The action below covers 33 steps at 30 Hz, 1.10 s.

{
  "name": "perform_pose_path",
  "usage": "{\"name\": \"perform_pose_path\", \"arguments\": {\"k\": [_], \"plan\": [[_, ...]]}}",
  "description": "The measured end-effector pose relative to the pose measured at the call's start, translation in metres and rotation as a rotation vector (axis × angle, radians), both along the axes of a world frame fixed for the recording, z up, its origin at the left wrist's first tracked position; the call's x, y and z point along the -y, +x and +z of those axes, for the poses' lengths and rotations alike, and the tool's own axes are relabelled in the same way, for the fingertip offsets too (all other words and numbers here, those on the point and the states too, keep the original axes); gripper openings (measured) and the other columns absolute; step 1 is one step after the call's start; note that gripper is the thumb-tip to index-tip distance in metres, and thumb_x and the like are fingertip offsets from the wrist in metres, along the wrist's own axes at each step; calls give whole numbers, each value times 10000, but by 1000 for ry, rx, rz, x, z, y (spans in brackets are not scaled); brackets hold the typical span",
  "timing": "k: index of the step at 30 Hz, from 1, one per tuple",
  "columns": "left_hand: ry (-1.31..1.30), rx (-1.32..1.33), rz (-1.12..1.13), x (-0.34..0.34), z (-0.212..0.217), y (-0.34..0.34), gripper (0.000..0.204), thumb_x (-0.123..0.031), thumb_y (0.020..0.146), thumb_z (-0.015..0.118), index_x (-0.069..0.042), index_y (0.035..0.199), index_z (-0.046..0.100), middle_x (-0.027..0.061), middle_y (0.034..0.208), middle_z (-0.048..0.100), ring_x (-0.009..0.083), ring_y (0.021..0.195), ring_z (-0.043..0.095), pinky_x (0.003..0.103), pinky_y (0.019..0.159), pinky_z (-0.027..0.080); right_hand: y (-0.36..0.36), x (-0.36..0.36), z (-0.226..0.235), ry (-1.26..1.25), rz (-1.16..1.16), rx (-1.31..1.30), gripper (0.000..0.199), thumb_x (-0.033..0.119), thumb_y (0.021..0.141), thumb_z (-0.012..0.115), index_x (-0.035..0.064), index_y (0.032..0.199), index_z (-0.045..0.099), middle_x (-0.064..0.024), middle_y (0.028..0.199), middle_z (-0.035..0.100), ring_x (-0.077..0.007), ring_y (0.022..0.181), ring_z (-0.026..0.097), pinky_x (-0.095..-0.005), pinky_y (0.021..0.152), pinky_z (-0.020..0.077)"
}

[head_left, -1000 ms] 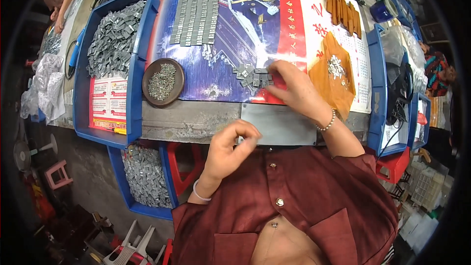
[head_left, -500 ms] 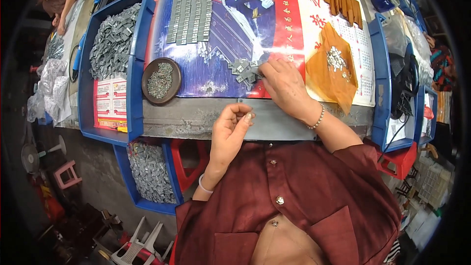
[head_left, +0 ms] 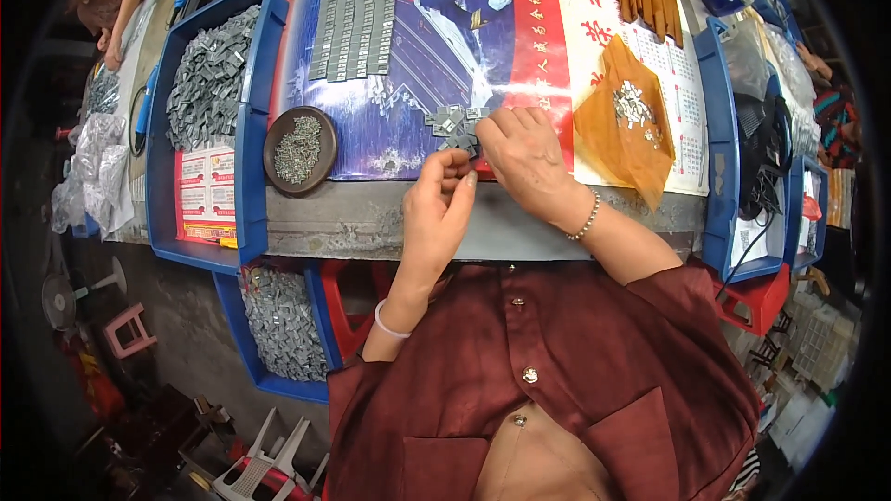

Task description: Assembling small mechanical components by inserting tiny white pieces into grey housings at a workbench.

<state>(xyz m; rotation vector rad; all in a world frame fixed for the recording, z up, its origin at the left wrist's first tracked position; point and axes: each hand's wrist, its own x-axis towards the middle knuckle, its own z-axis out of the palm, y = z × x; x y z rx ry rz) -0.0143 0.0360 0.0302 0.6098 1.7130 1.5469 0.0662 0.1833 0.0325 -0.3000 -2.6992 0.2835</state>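
A small pile of flat grey pieces [head_left: 451, 121] lies on the printed poster [head_left: 371, 134] in front of me. My left hand [head_left: 436, 209] is at the pile's near edge, its fingers curled toward the thumb; what they hold, if anything, is too small to name. Bent over the pile's right side is my right hand [head_left: 529, 165], back upward, with its fingers closed and their tips hidden. The two hands nearly meet. Left of them, a round brown dish [head_left: 325, 173] holds many tiny metal parts.
Grey pieces stand in long rows [head_left: 357, 19] at the far side. A blue bin [head_left: 252, 158] of similar pieces is on the left, another blue bin [head_left: 327, 353] below the table edge. Rightward lie amber paper [head_left: 603, 121] with small silvery bits, and brown strips [head_left: 640, 2].
My left hand has moved forward to the pile, close to my right hand. My right hand has shifted slightly left, and its fingers cover the pile's right side.
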Motion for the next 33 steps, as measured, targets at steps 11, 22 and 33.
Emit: {"name": "perform_pose_path", "arguments": {"k": [11,22,33], "plan": [[89,-184,33,-11,3,-6,261,-78,907,594,20,1148,573,91,973,645,110,726,605,253,642,487,19,-21,13,-1279,-65,-48,163,18,812,659,21,935,553,-49,792,609,-107,731,597,-251,619,458],[145,222,-86,-6,27,3,167,-127,941,596,4,1040,620,8,847,623,42,677,535,180,611,413,40,-9,23,-2227,10,81,191,70,830,708,36,961,574,-37,895,620,-101,761,611,-236,712,522],[67,238,49,-13,34,28,98,-126,935,598,-36,969,579,-8,723,583,37,591,505,185,546,399,64,7,32,-1773,-24,-109,158,6,845,636,39,971,546,33,856,543,-35,768,517,-197,698,456]]}}
